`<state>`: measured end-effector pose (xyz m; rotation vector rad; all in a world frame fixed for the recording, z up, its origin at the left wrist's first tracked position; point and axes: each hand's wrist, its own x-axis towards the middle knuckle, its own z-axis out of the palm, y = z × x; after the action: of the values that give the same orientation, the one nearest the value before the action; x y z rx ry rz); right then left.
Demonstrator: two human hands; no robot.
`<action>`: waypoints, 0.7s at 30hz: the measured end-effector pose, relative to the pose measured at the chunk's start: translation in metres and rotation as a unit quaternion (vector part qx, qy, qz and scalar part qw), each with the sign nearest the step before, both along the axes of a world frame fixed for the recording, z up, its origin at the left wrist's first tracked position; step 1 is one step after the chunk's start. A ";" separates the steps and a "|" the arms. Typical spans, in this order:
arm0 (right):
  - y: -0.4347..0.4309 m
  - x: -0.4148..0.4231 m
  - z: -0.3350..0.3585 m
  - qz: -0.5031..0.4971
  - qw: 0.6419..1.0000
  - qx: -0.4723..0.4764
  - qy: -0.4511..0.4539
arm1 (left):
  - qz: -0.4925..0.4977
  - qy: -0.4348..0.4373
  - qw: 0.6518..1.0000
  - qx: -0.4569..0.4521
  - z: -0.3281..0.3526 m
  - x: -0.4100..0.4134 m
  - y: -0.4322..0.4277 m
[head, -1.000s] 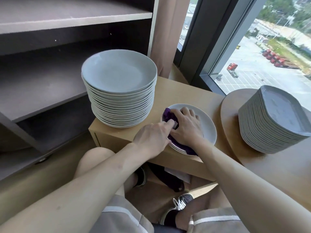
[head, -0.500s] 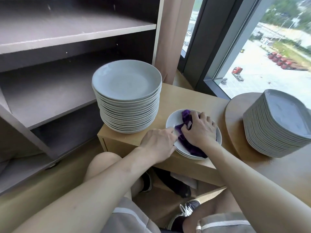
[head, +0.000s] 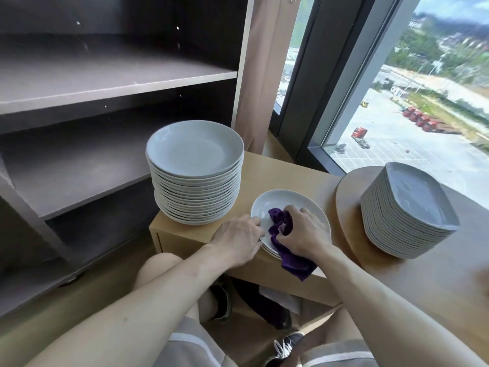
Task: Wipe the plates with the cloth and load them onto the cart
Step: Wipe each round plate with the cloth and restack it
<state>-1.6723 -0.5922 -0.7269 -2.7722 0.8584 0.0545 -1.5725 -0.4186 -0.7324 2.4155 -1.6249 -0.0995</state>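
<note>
Daylight from a tall window (head: 423,115) over a car park falls on a low wooden cabinet (head: 277,165) that carries two piles of round plates: a tall stack (head: 195,154) at its left end and a short pile (head: 267,249) at its near right. On the top plate (head: 304,205) of that short pile the right hand (head: 304,234) presses a purple cloth (head: 291,258), fingers curled tight round the bunched fabric. A loose tail of it hangs over the plate's near rim and the cabinet front. The left hand (head: 235,239) steadies the same plate at its near-left rim. Its fingers seem to hook over the edge, though the angle hides the thumb. Further right, a stack of squarish plates (head: 412,207) rests on a round wooden board (head: 346,202).

By my reading the job is at its wiping step, and early. The dark shelf unit (head: 105,83) on the left — perhaps the cart, I cannot be sure — shows no plates on the shelves in view, so loading looks not yet begun. Which piles are already wiped cannot be told.
</note>
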 end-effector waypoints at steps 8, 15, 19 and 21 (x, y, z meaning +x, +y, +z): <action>0.004 -0.042 0.025 0.010 0.991 0.059 -0.121 | -0.005 0.003 1.000 0.011 -0.003 -0.001 -0.002; 0.009 -0.086 0.033 -0.006 0.981 0.073 -0.179 | -0.007 -0.019 1.000 -0.013 -0.014 0.000 0.002; 0.007 -0.102 0.035 0.004 0.978 0.080 -0.193 | -0.009 -0.003 1.000 -0.024 -0.014 0.000 0.002; 0.007 -0.106 0.033 0.006 0.975 0.085 -0.207 | -0.013 -0.015 1.000 -0.023 -0.013 0.000 0.002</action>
<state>-1.7779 -0.5852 -0.6938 -2.4940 0.6894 -0.4118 -1.5727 -0.4162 -0.7455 2.3721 -1.6539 -0.0307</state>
